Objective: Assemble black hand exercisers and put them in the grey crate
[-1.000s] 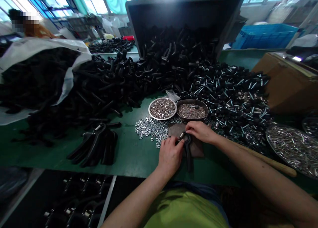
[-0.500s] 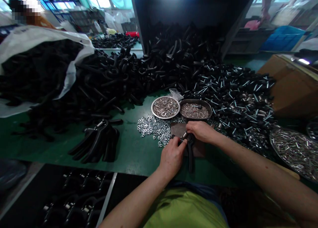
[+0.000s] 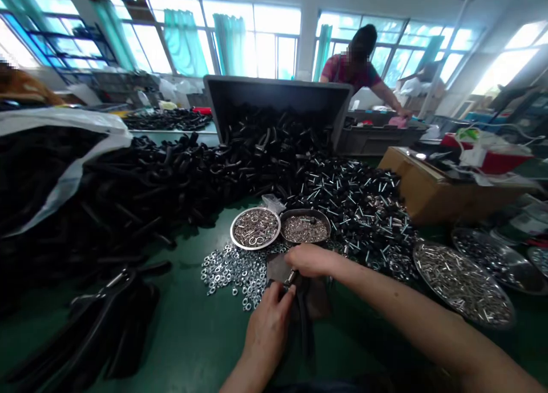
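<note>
Left hand (image 3: 268, 327) low centre of frame, fingers closed on the black handle (image 3: 305, 330) of a hand grip; same clamp as a second ago, only lower in frame because the view has tilted up; right hand (image 3: 309, 260) just above it, curled over the spring end (image 3: 291, 277), fingertips pinching there as before; grip lies on a brown pad (image 3: 319, 301) at centre bottom; no part added or dropped, so fitting at the spring end judged mid-step. Loose washers (image 3: 231, 267) just left of the pad; two round dishes (image 3: 256, 228) of small metal parts right behind. Further back, heap of black handles (image 3: 180, 170) across left and centre; tipped grey bin (image 3: 278, 99) upper centre. New in view: another person (image 3: 357, 67) at top centre, bent over a far bench.
</note>
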`<move>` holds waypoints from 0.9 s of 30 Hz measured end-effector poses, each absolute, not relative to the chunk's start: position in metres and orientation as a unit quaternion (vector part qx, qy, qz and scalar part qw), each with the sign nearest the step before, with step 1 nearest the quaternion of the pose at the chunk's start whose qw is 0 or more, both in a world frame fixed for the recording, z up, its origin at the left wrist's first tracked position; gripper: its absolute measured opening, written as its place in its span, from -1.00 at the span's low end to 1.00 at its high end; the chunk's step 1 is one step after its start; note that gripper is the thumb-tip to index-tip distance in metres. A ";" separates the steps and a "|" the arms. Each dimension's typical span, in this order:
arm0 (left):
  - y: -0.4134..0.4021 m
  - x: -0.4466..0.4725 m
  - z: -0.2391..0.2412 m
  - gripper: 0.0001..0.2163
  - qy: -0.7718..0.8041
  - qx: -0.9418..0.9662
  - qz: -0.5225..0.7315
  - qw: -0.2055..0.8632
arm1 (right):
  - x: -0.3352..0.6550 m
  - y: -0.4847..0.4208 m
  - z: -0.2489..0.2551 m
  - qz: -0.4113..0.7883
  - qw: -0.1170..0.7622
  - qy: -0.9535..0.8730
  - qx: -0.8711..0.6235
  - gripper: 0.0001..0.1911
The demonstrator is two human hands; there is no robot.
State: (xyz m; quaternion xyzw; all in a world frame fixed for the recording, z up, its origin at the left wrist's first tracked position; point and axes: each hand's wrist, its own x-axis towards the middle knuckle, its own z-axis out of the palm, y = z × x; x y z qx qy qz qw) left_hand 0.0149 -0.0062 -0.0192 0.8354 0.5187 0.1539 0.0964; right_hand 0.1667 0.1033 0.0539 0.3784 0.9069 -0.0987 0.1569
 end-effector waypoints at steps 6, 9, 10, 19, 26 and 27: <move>-0.007 0.015 -0.021 -0.61 0.521 0.837 0.145 0.084 | 0.176 0.099 0.042 -0.123 0.107 0.899 0.406 -0.81; -0.011 0.014 -0.023 -0.57 0.526 0.840 0.126 0.043 | 0.183 0.089 0.043 -0.116 0.060 0.882 0.452 -0.82; -0.013 0.014 -0.024 -0.55 0.527 0.841 0.120 0.029 | 0.188 0.083 0.044 -0.109 0.042 0.874 0.471 -0.80; -0.015 0.010 -0.017 -0.44 0.498 0.865 0.063 -0.015 | 0.307 0.009 0.023 -0.027 0.000 0.750 0.661 -0.80; -0.016 0.013 -0.009 -0.51 0.497 0.866 0.054 -0.004 | 0.311 -0.012 0.020 -0.008 -0.034 0.733 0.679 -0.74; -0.016 0.013 -0.008 -0.52 0.498 0.866 0.053 -0.001 | 0.302 -0.014 0.031 -0.030 -0.059 0.731 0.679 -0.72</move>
